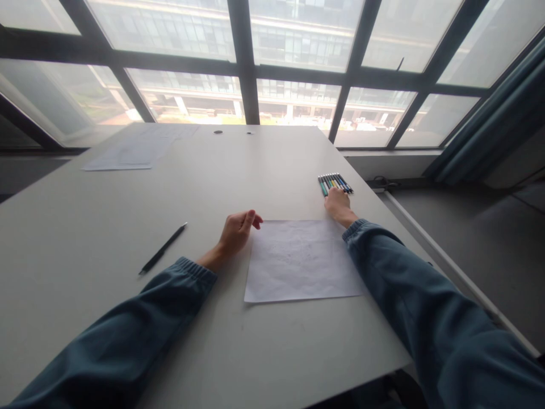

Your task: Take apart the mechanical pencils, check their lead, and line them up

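Observation:
A white sheet of paper (293, 264) with faint drawn lines lies on the white table (204, 352) in front of me. My left hand (238, 232) rests at its upper left corner, fingers loosely curled and the thumb against them; nothing shows in its grasp. Beyond the sheet's upper right corner, several pens (335, 181) lie side by side in a row, with green, yellow, blue and dark barrels. My right hand (339, 204) is at their near ends, fingers closed down on them. The back of the hand hides its fingertips, so how many pens it grips cannot be seen.
Left of my left hand, a black pen (163, 248) lies slantwise. More paper sheets (128, 150) are at the table's far left. Two small round fittings (218, 132) sit near the far edge. Windows stand behind the table; a blue curtain (489, 113) hangs at the right.

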The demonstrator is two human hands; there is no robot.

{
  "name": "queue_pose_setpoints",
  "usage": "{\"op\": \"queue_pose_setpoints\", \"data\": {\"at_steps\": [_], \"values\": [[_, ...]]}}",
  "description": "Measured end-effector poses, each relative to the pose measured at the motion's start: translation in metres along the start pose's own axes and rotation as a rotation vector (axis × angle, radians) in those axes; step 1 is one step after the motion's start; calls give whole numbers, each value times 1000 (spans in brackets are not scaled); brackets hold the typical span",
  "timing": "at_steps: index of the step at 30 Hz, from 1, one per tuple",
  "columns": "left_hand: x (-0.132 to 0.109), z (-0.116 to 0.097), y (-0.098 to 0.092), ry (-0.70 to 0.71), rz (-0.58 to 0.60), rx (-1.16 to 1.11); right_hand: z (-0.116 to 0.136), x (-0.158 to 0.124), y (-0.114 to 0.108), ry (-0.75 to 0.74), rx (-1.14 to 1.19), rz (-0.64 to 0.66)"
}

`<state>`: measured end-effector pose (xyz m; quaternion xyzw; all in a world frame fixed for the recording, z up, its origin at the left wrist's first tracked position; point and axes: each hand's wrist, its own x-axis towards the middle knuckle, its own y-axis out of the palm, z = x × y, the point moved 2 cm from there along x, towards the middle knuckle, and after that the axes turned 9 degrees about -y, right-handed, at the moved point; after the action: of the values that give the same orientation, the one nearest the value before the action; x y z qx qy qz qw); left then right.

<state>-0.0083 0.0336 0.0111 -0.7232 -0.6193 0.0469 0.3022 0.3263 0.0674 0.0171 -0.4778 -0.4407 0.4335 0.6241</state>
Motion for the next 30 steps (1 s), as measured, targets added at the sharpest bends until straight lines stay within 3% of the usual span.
{"op": "queue_pose_setpoints", "data": {"at_steps": [30], "values": [[-1,-2,0,20,33,-7,-3,-4,-1,0,1,-33]]}}
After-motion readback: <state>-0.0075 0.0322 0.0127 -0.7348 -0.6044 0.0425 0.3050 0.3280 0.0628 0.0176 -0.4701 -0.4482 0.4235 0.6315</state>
